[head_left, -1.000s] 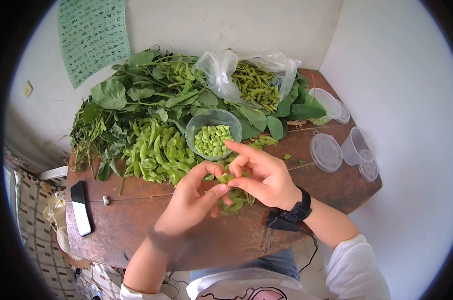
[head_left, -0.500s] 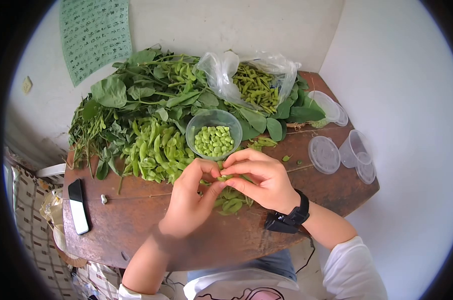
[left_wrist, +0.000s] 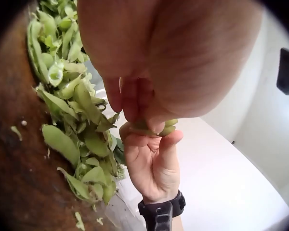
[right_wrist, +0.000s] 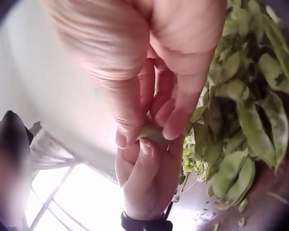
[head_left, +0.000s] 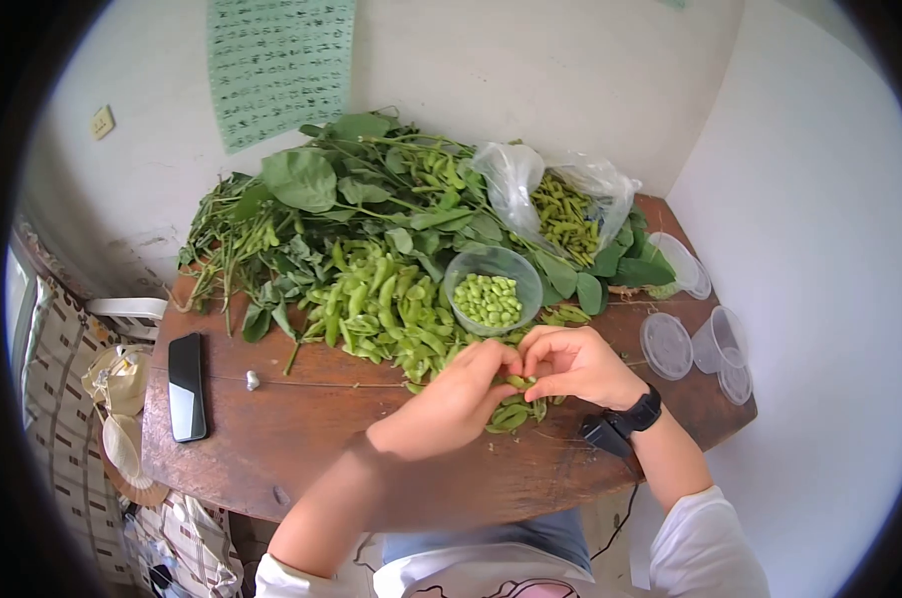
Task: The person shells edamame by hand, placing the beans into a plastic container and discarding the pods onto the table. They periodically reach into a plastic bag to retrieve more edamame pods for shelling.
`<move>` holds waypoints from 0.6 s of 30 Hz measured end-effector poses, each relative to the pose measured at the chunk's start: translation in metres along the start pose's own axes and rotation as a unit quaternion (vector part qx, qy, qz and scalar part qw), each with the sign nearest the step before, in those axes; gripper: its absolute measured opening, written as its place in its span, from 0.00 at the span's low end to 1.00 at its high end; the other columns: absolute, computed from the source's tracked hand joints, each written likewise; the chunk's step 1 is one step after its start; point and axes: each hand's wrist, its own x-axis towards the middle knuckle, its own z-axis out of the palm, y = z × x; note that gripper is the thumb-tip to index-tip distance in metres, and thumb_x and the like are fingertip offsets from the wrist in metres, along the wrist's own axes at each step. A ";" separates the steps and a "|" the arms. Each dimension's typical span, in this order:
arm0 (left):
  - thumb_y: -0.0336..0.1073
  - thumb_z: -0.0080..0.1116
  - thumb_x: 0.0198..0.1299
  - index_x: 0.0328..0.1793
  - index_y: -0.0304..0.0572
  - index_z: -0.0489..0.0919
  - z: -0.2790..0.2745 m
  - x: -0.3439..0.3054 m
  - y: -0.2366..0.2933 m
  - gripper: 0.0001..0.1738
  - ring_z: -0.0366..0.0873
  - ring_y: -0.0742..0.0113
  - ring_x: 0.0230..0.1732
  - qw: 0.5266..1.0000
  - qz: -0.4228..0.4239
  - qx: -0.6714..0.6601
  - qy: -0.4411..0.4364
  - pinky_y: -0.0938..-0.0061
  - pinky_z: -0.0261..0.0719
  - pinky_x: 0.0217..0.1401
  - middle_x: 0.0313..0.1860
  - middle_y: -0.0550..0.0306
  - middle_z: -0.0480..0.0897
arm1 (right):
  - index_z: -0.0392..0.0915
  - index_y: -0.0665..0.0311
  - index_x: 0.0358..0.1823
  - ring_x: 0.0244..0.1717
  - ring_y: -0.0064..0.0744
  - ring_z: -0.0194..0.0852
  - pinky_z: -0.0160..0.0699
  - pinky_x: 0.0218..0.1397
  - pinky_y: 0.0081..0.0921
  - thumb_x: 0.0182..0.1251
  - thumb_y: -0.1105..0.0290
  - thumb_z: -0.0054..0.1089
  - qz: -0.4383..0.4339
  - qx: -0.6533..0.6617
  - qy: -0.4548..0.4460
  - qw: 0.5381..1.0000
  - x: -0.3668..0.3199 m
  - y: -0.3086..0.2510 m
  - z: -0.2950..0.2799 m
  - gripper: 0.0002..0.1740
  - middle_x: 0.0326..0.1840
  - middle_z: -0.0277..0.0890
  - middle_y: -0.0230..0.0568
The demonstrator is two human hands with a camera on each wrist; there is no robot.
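Both hands meet just in front of a clear plastic bowl (head_left: 540, 289) of shelled green soybeans (head_left: 487, 299). Between their fingertips is a green soybean pod (left_wrist: 169, 127). My left hand (head_left: 458, 394) pinches it from one side, with the thumb on it in the right wrist view. From the other side my right hand (head_left: 582, 367) pinches it between thumb and fingers. Much of the pod is hidden behind the fingers. Under the hands lie opened pods (head_left: 509, 419); several show in the right wrist view as split, hollow shells (right_wrist: 233, 178).
A heap of pods (head_left: 381, 299) lies left of the bowl, with leafy stalks (head_left: 301, 184) behind. A plastic bag of pods (head_left: 511, 184) stands at the back. Clear tubs (head_left: 710, 344) and lids (head_left: 666, 346) sit right; a phone (head_left: 186, 389) lies on the wooden table (head_left: 271, 439) at left.
The head view has swung, so the table's things appear farther right and lower. Both hands stay together at the pod, their fingertips working on it while the bowl keeps its place.
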 end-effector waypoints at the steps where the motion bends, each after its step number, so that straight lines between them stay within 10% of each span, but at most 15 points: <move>1: 0.22 0.57 0.61 0.50 0.35 0.71 0.001 -0.001 -0.001 0.12 0.74 0.50 0.49 1.000 -0.003 0.008 0.012 0.66 0.72 0.54 0.44 0.47 0.75 | 0.79 0.72 0.37 0.48 0.28 0.77 0.80 0.53 0.24 0.56 0.87 0.68 0.007 -0.037 0.019 0.999 0.001 -0.002 -0.001 0.09 0.47 0.74 0.37; 8: 0.24 0.56 0.65 0.51 0.32 0.70 0.007 0.001 -0.016 0.11 0.78 0.61 0.42 0.993 -0.022 -0.004 0.117 0.71 0.78 0.47 0.44 0.51 0.77 | 0.84 0.67 0.40 0.40 0.23 0.80 0.79 0.46 0.21 0.63 0.77 0.66 -0.139 -0.236 0.200 0.941 0.028 -0.027 -0.004 0.06 0.42 0.82 0.38; 13: 0.26 0.55 0.69 0.51 0.33 0.71 0.004 0.002 -0.009 0.08 0.76 0.77 0.42 0.973 -0.138 -0.142 0.122 0.79 0.77 0.46 0.42 0.61 0.77 | 0.83 0.62 0.53 0.52 0.29 0.75 0.76 0.47 0.23 0.66 0.69 0.64 -0.146 -0.481 0.209 0.839 0.049 -0.023 -0.008 0.15 0.55 0.80 0.39; 18: 0.28 0.54 0.71 0.52 0.33 0.71 0.006 0.002 -0.009 0.08 0.75 0.80 0.44 0.941 -0.161 -0.275 0.118 0.81 0.76 0.50 0.41 0.63 0.77 | 0.81 0.63 0.56 0.51 0.29 0.74 0.73 0.46 0.23 0.66 0.73 0.62 -0.162 -0.387 0.187 0.888 0.033 -0.030 0.015 0.17 0.56 0.78 0.40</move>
